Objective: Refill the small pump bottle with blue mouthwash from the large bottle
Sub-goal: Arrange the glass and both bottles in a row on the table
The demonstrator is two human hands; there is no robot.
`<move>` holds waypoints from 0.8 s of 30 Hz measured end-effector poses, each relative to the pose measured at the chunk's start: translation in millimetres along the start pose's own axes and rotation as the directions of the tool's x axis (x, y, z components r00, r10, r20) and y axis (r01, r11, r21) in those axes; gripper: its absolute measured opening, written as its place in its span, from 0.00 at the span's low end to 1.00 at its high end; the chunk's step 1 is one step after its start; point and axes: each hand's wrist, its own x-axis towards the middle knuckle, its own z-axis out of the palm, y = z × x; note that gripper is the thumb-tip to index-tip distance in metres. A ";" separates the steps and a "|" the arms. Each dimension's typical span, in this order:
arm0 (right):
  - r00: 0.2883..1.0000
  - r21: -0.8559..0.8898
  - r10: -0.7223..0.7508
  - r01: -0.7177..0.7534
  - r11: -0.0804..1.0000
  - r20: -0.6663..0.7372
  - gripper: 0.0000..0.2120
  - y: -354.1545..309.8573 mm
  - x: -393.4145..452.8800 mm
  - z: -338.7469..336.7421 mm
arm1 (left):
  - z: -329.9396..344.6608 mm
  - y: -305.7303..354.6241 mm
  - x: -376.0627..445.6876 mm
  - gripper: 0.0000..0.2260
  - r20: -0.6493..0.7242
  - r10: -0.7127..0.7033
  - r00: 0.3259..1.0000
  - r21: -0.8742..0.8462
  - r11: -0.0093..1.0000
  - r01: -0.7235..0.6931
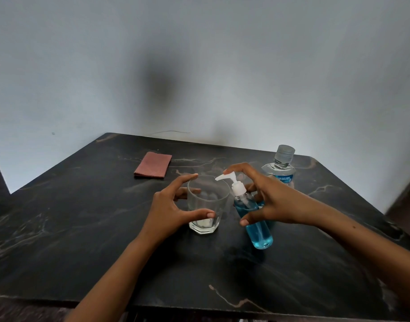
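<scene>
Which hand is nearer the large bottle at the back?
Right. The right hand is on the pump bottle, just in front of the large bottle; the left hand is at the glass, farther left.

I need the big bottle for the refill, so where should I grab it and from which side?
Grip the large bottle round its shoulder just below the grey cap, coming from the right with the right hand. It stands upright behind that hand, and the pump bottle and glass crowd its left.

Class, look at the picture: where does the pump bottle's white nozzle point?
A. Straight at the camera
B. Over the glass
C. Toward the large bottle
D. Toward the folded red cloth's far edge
B: the pump bottle has its white nozzle reaching out above the glass rim.
</scene>
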 end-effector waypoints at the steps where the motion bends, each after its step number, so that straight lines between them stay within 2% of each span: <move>1: 1.000 0.003 0.003 -0.003 1.000 0.004 0.42 -0.7 -0.6 0.1 | 0.0 0.3 -0.2 0.38 0.001 -0.001 1.000 0.000 1.000 0.001; 15: 0.999 0.006 0.042 -0.042 0.999 0.018 0.41 -6.5 -4.7 -0.4 | 0.0 1.4 -0.6 0.38 -0.001 -0.016 1.000 -0.019 1.000 0.016; 24: 0.999 -0.013 0.037 -0.037 0.999 -0.013 0.36 -7.8 -3.7 3.4 | -0.7 1.1 -0.7 0.38 0.002 -0.019 1.000 -0.020 1.000 0.019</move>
